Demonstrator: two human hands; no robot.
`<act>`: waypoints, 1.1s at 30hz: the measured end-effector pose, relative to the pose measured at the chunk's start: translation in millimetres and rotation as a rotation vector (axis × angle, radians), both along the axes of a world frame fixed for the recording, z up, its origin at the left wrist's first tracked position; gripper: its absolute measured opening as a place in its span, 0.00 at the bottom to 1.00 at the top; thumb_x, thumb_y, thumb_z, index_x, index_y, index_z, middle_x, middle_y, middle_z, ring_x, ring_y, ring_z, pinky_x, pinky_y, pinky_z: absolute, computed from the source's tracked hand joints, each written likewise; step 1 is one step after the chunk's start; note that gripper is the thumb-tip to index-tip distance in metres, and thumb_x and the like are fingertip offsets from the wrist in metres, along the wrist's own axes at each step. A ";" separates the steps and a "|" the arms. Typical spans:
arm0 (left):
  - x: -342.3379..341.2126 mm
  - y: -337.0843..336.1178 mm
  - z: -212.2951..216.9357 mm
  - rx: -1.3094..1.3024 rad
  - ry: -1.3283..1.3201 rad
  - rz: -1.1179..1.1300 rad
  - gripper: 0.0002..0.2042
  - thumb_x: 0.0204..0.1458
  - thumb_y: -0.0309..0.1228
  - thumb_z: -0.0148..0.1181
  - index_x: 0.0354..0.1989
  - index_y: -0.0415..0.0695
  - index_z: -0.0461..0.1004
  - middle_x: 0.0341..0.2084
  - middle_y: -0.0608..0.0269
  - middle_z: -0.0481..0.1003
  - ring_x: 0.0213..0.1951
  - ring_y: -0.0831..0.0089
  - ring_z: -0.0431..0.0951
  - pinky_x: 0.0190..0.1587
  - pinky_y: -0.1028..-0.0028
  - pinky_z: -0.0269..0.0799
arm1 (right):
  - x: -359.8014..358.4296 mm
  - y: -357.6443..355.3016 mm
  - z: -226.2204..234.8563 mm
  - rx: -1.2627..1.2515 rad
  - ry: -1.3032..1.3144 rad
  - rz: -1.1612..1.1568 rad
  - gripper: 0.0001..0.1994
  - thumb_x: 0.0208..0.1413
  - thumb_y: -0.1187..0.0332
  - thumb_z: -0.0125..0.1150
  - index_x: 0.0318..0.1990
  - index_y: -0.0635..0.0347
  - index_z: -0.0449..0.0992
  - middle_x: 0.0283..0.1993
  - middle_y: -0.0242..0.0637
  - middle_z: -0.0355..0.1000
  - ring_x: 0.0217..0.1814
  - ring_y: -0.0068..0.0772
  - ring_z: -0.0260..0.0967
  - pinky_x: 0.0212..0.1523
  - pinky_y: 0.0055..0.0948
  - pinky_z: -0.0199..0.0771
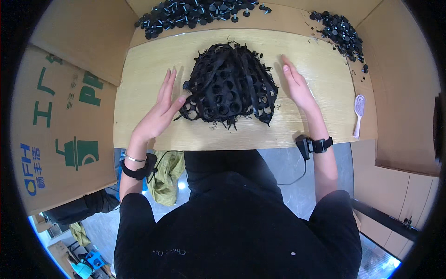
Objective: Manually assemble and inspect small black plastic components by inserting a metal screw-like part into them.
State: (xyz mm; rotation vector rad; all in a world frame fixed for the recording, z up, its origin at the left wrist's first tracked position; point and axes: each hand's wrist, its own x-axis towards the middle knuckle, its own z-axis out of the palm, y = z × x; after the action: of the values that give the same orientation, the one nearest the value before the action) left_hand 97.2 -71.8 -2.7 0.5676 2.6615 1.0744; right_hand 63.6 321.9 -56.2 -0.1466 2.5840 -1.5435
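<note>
A: What lies nearest the camera?

B: Nearest me I see a dark-clothed torso and two bare forearms, each with a black wrist strap; the left wrist also carries a thin silver bangle (132,158). A crumpled olive-green cloth (166,176) lies on the floor below the near edge of the pale wooden tabletop (139,93).

A: And the hands?

B: My left hand (160,109) rests flat on the wood, fingers straight and close together, thumb angled out so that its tip touches the left edge of the heap. My right hand (295,83) also lies flat, fingers extended together, just beside the heap's right edge; I cannot tell whether it touches. Neither hand grips anything.

A: What sits between them?

B: A tangled heap of black punched rubber strips with round holes (230,86), at the middle of the tabletop, between the two palms.

A: Farther out?

B: A pink plastic brush with a white handle (358,111) lies near the right edge. Brown cardboard panels (65,125) wall both sides. Along the far edge, a long pile of small black knob-shaped parts (190,11) spreads at left, and a smaller pile of black round parts (341,32) at right.
</note>
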 end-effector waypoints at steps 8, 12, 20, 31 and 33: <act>42.0 -1.0 -23.3 0.140 -0.033 0.134 0.31 0.66 0.34 0.40 0.73 0.39 0.36 0.73 0.50 0.35 0.74 0.61 0.32 0.73 0.65 0.31 | 50.5 -20.8 -13.9 -0.119 -0.038 -0.150 0.35 0.69 0.49 0.35 0.70 0.72 0.44 0.74 0.59 0.41 0.79 0.48 0.34 0.76 0.36 0.30; 58.2 14.3 -40.3 0.218 0.004 0.176 0.32 0.66 0.36 0.43 0.72 0.38 0.37 0.73 0.44 0.35 0.74 0.54 0.33 0.72 0.62 0.34 | 86.8 -78.6 -17.9 0.386 0.045 -0.552 0.37 0.69 0.51 0.34 0.70 0.76 0.35 0.76 0.62 0.31 0.80 0.49 0.26 0.76 0.35 0.25; 58.1 35.8 -40.7 0.213 0.218 0.317 0.40 0.60 0.38 0.54 0.72 0.35 0.36 0.71 0.38 0.33 0.73 0.46 0.32 0.72 0.55 0.35 | 89.8 -67.0 15.4 -0.107 0.063 -0.504 0.37 0.69 0.47 0.29 0.72 0.70 0.33 0.77 0.53 0.31 0.80 0.45 0.24 0.75 0.34 0.27; 58.8 52.8 -49.2 -0.015 0.395 0.338 0.42 0.55 0.39 0.59 0.71 0.36 0.41 0.72 0.41 0.36 0.72 0.41 0.34 0.70 0.46 0.33 | 102.9 -24.1 9.3 -0.258 -0.018 -0.275 0.36 0.68 0.47 0.38 0.72 0.64 0.43 0.76 0.49 0.41 0.79 0.43 0.36 0.75 0.37 0.37; 59.0 51.9 -50.6 -0.046 0.444 0.321 0.38 0.57 0.35 0.57 0.71 0.36 0.43 0.71 0.42 0.40 0.72 0.42 0.37 0.70 0.49 0.34 | 98.2 -13.0 14.5 -0.251 0.000 -0.250 0.36 0.67 0.47 0.39 0.73 0.63 0.44 0.76 0.49 0.42 0.79 0.43 0.37 0.75 0.37 0.38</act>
State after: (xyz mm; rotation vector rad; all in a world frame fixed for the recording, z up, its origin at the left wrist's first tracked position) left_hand 156.2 -19.8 -53.3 0.4168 3.2437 1.0623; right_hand 161.8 309.0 -41.6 0.1591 2.4748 -1.9498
